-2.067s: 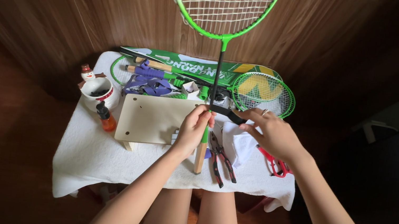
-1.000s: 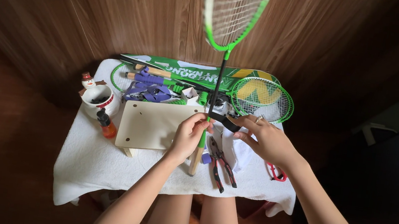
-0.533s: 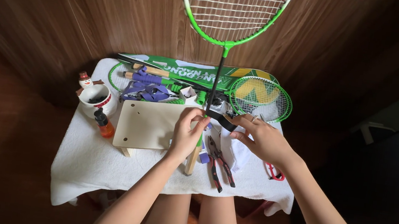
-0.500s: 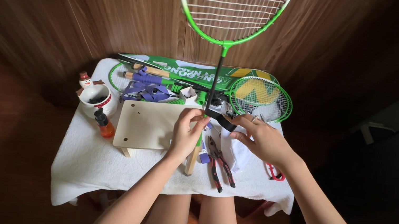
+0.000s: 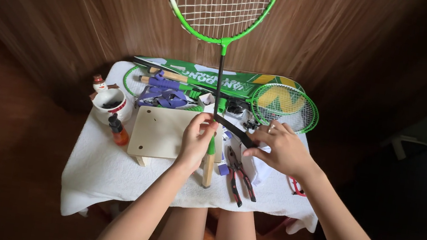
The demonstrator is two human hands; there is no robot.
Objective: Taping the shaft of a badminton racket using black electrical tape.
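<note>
A green and white badminton racket (image 5: 223, 53) stands upright, its strung head toward the camera and its bare wooden handle (image 5: 208, 169) resting on the table. My left hand (image 5: 196, 141) grips the handle near its top. My right hand (image 5: 282, 149) pinches a strip of black grip tape (image 5: 235, 131) that runs slanting from the top of the handle to my fingers.
The small table has a white cloth (image 5: 101, 176). On it lie a pale wooden board (image 5: 157, 131), pliers (image 5: 238, 174), an orange bottle (image 5: 119, 131), a white snowman cup (image 5: 108, 102), a blue tool (image 5: 160, 93), and a second racket (image 5: 283, 103) on a green cover. Wooden wall panels stand behind.
The racket head has swayed left, then right, then back to centre. My hands have stayed at the top of the handle with the black tape held taut.
</note>
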